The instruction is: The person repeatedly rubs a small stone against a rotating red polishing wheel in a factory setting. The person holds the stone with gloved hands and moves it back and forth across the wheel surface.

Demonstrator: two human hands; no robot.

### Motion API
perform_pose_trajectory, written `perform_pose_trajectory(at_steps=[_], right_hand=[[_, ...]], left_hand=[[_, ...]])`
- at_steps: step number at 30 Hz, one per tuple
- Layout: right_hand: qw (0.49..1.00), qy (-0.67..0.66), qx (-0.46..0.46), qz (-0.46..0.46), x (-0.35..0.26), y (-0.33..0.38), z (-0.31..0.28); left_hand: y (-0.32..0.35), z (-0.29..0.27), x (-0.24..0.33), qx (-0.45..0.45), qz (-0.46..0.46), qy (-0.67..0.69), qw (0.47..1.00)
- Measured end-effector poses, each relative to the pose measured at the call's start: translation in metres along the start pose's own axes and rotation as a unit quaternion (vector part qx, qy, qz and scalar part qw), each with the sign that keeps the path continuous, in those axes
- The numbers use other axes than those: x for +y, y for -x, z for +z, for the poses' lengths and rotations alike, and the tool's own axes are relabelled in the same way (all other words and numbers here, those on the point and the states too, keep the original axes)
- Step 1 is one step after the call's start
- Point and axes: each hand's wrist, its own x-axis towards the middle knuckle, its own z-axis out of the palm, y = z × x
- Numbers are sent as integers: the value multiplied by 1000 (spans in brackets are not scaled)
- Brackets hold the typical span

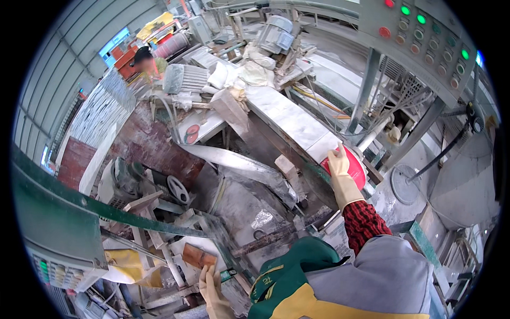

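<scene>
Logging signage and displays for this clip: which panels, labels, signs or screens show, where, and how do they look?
Grey metal control panel: upper right, slanted, rows of round green and red buttons.
Second grey-green button panel: lower left, small coloured buttons.
Round red-and-white sticker: on white machine surface, centre left.
No screens visible.

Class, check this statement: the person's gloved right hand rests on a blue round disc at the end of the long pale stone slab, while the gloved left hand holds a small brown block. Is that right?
Not quite. In the head view, the gloved right hand rests on a red round disc, not a blue one, at the end of the long pale stone slab. The rest stands: the gloved left hand holds a small brown block.
</scene>
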Motion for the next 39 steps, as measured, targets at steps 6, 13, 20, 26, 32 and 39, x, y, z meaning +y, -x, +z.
perform_pose_trajectory(at_steps=[6, 13, 20, 26, 32, 39], right_hand=[[883, -424, -55, 193, 21, -10, 33], [863, -355, -347, 91, 1, 85, 108], [775, -204, -589, 105, -81, 327, 138], [695, -135, -706, 29, -108, 371, 160], [719, -121, -684, 15, -122, 398, 139], [753, -78, -653, 33, -96, 384, 117]], left_hand=[[-4, -70, -31, 178, -107, 138, 968], [15, -155, -63, 289, -24, 146, 946], [51, -279, -77, 564, 93, -69, 818], [100, -372, -41, 676, -111, -379, 622], [104, -442, -54, 604, -257, -433, 617], [76, -440, -49, 607, -319, -382, 620]])
